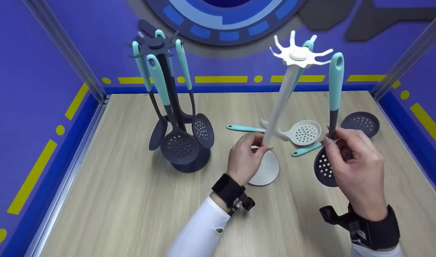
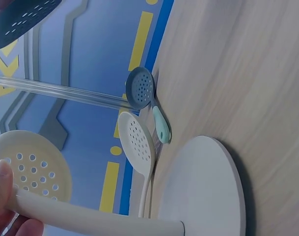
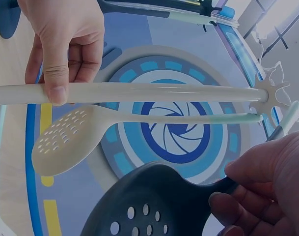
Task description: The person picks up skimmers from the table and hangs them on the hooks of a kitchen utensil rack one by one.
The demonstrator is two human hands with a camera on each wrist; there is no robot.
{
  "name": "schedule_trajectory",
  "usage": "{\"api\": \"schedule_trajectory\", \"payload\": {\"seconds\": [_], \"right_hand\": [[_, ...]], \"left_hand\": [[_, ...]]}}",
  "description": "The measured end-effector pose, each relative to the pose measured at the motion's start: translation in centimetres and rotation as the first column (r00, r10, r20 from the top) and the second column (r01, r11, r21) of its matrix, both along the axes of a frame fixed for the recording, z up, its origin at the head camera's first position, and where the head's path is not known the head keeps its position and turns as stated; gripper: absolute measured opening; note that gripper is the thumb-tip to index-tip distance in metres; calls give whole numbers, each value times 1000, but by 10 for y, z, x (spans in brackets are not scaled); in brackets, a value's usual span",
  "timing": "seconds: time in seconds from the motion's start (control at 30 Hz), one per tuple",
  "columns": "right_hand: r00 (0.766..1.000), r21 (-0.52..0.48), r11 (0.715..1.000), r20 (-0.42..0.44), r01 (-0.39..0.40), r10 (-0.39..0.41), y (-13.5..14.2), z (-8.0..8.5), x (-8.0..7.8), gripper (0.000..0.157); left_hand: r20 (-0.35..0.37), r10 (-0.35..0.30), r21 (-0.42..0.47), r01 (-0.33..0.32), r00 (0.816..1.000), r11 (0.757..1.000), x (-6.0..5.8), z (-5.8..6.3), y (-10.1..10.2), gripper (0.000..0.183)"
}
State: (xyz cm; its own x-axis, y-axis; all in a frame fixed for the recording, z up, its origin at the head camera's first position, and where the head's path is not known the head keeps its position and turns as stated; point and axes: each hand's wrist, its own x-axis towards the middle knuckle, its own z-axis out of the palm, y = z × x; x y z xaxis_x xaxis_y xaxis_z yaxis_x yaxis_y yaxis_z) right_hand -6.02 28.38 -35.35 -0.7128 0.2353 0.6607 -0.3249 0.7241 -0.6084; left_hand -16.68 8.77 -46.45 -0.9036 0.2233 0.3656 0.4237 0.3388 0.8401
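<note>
In the head view, the fingers of your left hand (image 1: 244, 157) pinch the white stand (image 1: 281, 101) low on its pole; keep that hold firm against tipping. The fingers of your right hand (image 1: 359, 171) pinch the dark skimmer (image 1: 334, 96) by its neck, handle up beside the stand's prongs, so guide its loop slowly. The dark stand (image 1: 194, 162) shares the wood-grain counter (image 1: 128, 207), boxed by blue walls (image 1: 32, 89) with yellow dashes. In the left wrist view, a pale skimmer (image 2: 136, 142) and a second dark skimmer (image 2: 139, 87) lie beyond the stand's base. In the right wrist view, another pale skimmer (image 3: 66, 142) hangs beside the pole: avoid knocking it. Whether your handle touches a prong, you cannot tell.
</note>
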Motion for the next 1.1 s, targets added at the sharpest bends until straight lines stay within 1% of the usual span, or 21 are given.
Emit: {"api": "schedule_trajectory", "payload": {"seconds": [0.23, 0.47, 0.63, 0.83, 1.1], "right_hand": [[1000, 9, 1000, 7, -3, 2, 0, 0, -2, 23], [1000, 20, 1000, 17, -20, 19, 0, -1, -3, 23], [999, 20, 999, 26, -25, 24, 2, -6, -5, 23], [999, 14, 999, 32, -32, 32, 6, -13, -8, 23], [997, 26, 998, 49, -54, 53, 4, -13, -9, 27]], "left_hand": [[8, -3, 8, 3, 1000, 1000, -2, -3, 0, 28], [11, -1, -2, 1, 1000, 1000, -3, -4, -1, 29], [10, -14, 5, 14, 1000, 1000, -2, -5, 0, 30], [-3, -19, -11, 19, 1000, 1000, -3, -5, -1, 31], [14, -31, -10, 32, 999, 999, -3, -5, -1, 32]]}}
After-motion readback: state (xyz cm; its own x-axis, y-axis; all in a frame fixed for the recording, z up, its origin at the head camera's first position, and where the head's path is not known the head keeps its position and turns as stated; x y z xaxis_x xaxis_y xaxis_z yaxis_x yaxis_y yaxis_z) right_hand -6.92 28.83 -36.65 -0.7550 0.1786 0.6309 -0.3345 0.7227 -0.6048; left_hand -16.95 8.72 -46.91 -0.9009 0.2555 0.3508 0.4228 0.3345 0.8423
